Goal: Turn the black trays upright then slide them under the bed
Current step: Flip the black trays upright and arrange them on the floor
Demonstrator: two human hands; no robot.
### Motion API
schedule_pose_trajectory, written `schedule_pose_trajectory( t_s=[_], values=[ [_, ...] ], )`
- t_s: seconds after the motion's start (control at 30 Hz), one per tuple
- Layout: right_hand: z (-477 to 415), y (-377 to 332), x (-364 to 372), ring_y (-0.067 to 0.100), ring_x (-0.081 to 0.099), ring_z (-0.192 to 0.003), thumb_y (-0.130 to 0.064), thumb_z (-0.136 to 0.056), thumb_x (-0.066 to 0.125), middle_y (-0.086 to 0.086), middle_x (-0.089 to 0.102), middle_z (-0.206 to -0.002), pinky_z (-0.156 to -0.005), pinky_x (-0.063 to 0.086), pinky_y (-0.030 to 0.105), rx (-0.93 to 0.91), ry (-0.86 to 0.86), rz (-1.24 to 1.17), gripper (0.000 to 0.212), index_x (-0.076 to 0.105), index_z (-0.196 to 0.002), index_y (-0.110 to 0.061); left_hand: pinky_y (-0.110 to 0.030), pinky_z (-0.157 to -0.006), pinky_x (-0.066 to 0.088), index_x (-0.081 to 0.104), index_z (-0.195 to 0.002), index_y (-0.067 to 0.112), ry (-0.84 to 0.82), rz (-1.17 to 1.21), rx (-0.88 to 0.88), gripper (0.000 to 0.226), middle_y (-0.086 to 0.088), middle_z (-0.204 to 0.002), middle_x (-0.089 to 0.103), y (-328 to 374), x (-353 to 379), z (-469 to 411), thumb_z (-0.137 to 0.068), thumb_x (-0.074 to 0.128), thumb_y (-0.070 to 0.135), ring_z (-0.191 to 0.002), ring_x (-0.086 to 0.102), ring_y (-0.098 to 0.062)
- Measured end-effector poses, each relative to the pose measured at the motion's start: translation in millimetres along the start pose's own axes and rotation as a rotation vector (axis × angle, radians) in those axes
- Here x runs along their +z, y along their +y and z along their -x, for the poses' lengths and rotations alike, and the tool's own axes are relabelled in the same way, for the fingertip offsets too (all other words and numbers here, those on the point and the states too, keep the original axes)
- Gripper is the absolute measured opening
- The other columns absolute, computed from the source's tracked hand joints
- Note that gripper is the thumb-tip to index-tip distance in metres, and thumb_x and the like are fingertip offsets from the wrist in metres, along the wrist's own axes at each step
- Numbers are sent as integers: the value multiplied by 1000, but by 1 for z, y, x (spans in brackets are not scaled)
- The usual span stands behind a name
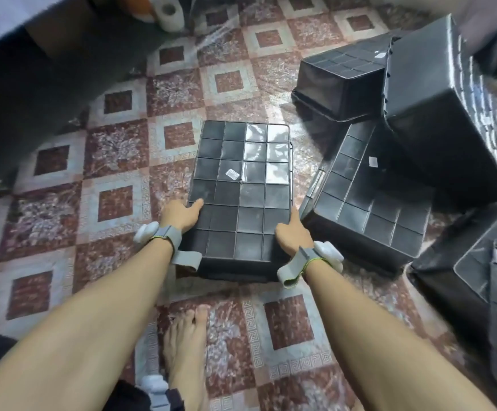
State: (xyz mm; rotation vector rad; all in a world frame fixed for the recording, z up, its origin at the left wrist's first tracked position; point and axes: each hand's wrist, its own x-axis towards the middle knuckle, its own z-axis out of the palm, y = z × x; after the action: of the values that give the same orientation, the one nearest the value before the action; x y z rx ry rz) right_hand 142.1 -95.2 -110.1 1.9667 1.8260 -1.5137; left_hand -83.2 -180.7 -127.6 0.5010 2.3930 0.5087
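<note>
Directly ahead of the person's bare foot (186,345), on the patterned floor (117,203), lies an upside-down black tray (241,185), its gridded underside facing up and a small white label (232,175) near its middle. Its long axis runs straight away from the person, so the near short end sits between the two wrists. The left hand (179,216) is pressed on the tray's near left edge with the thumb lying on top, and the right hand (293,234) is set on the near right edge the same way; the hands are apart, one on each long side, clamped on the tray, though the fingers wrapped below the rim are hidden. Both hands sit about equally near, so the flip looks like a two-handed job, probably a roll about the long axis or a tip-over from the near end. Beyond the tray and to its left, the dark gap under the bed (19,108) opens, which is where it should be slid once upright. Right of the held tray, well within reach, a pile of other trays (389,185) lies overturned or tilted, waiting.
</note>
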Motion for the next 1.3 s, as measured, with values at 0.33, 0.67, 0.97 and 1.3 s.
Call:
schedule_pose_trajectory(
  t_s=[0.33,0.67,0.97,1.3],
  values=[
    [19,-1,-31,33,57,-109,-39,-81,39,15,60,-127,-85,47,35,40,50,-229,53,51,-126,-13,-43,-101,46,54,-101,18,-11,358,111,48,-6,-106,60,19,-18,37,-84,60,62,-108,59,-31],
    [48,-32,-57,24,54,-102,-44,-100,40,-5,58,-91,-84,34,31,-98,491,-752,36,60,-112,-17,-27,-71,42,62,-102,16,242,710,309,47,6,-80,58,97,-80,88,-94,48,60,-81,58,-16],
    [60,-63,-87,26,53,-107,-71,-83,31,5,57,-119,-101,41,41,-178,298,-724,85,54,-131,-4,-24,-48,52,69,-77,10,-65,755,415,36,-2,-66,70,136,-137,113,-74,82,43,-47,64,-13],
    [55,-59,-148,41,57,-118,-84,-75,42,18,52,-126,-94,47,63,-113,-168,-1286,92,46,-140,-20,-41,-89,35,52,-74,25,194,-125,694,63,6,-82,57,91,-138,87,-40,89,63,-88,49,-18]
  ],
)
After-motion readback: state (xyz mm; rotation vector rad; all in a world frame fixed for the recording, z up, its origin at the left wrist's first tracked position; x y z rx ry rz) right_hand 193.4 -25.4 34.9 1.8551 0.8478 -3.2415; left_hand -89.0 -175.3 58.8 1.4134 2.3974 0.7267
